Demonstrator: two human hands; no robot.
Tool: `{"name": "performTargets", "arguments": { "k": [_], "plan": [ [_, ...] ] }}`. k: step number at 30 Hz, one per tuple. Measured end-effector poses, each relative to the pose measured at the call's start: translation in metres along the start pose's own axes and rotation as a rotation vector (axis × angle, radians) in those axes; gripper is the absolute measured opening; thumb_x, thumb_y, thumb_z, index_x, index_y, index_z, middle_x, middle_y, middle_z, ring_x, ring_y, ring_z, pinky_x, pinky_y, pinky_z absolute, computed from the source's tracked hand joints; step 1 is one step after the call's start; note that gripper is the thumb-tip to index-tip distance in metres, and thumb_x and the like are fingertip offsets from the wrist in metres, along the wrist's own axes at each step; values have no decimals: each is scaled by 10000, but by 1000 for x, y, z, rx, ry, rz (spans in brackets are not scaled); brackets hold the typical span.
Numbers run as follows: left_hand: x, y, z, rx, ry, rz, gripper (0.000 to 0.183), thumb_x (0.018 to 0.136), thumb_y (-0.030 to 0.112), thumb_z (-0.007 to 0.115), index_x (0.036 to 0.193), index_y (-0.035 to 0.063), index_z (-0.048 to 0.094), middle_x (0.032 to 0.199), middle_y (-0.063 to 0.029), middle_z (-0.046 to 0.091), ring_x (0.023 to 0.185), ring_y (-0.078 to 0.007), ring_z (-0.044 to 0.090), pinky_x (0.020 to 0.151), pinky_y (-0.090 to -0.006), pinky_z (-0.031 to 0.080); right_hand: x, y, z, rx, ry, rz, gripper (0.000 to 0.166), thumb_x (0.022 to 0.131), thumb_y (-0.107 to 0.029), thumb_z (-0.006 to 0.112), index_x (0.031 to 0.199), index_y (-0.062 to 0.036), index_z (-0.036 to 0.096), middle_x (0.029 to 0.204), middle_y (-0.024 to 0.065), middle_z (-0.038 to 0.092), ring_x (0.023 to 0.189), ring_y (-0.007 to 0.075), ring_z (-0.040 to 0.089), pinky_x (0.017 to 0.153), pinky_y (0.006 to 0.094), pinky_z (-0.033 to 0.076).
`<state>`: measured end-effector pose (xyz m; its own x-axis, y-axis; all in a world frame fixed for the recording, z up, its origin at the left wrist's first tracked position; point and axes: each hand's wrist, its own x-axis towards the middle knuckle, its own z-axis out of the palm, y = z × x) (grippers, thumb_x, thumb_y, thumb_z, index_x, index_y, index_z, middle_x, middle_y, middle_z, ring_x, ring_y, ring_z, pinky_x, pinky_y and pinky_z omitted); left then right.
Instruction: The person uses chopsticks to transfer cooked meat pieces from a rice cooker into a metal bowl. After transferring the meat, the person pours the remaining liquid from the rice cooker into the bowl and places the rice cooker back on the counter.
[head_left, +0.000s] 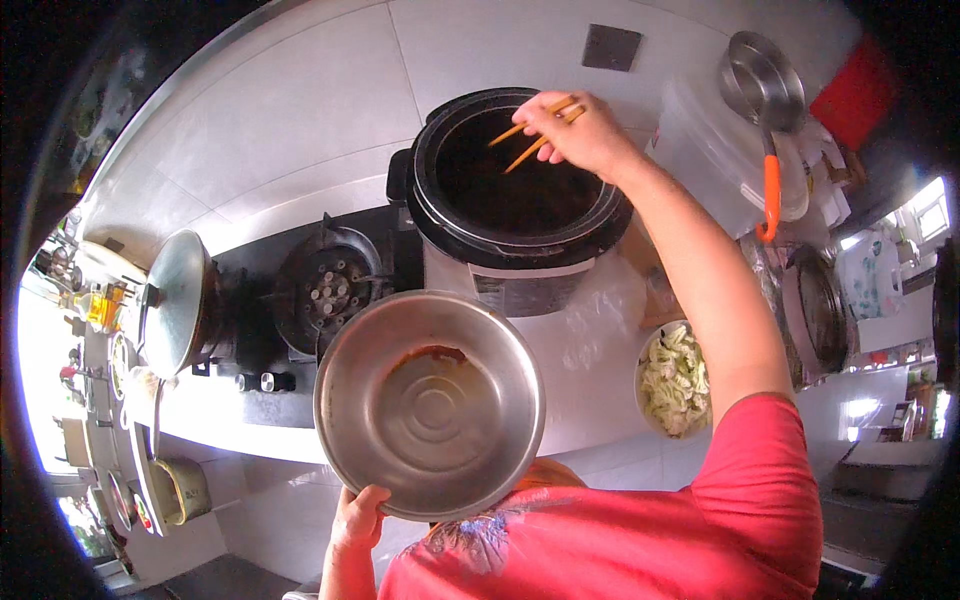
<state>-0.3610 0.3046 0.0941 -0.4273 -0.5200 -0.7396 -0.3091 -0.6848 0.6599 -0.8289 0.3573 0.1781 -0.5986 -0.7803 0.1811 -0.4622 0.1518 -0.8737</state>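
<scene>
A steel bowl (442, 450) is held tilted by its near rim in my left hand (361, 514), thumb over the edge. Reddish-brown liquid or residue lies on its otherwise bare inside. My right hand (574, 135) grips a pair of wooden chopsticks (525, 150), their tips apart over the open mouth of a black-rimmed electric cooker (450, 244). The cooker's inside is dark, and what it holds cannot be made out. Right of the bowl, partly behind my right arm, stands a bowl of cut cauliflower (675, 379).
A gas burner (330, 289) lies left of the cooker, with a lidded wok (176, 304) farther left. At the upper right, a steel pan with an orange handle (771, 187) rests on a clear plastic container (694, 165). A dark round lid (817, 307) is at the right.
</scene>
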Motion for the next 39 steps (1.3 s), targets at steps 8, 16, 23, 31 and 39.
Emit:
{"name": "performTargets", "arguments": {
  "k": [8,16,23,31,39],
  "plan": [
    [-2,-3,-5,-93,48,13,269,650,-16,471,918,-3,486,704,-45,520,494,-106,456,424,-213,357,21,6,24,-149,-122,-111,225,848,-215,465,827,-29,589,689,59,575,534,111,569,496,207,474],
    [-1,1,-10,-122,60,-19,286,650,-31,461,934,-16,483,749,-69,534,552,-145,500,453,-232,398,36,35,50,-30,-24,54,211,810,-197,504,747,-15,589,592,68,589,505,134,592,481,240,481],
    [8,2,-21,-179,15,23,345,651,-41,457,996,-33,471,859,-110,554,745,-198,554,650,-272,449,35,10,16,241,15,161,249,809,-231,507,814,1,597,689,110,605,558,136,608,461,187,484],
    [12,10,-18,-215,67,94,320,630,-36,462,950,-37,474,785,-102,554,611,-203,555,530,-266,470,28,-1,-22,294,40,191,250,831,-235,471,849,-18,593,706,76,605,557,116,594,480,164,465],
    [13,7,-21,-183,51,22,360,646,-56,458,1000,5,457,822,-75,529,618,-143,508,490,-225,407,45,9,27,244,84,430,284,866,-236,420,823,9,557,766,142,585,593,191,610,481,223,499]
  ]
}}
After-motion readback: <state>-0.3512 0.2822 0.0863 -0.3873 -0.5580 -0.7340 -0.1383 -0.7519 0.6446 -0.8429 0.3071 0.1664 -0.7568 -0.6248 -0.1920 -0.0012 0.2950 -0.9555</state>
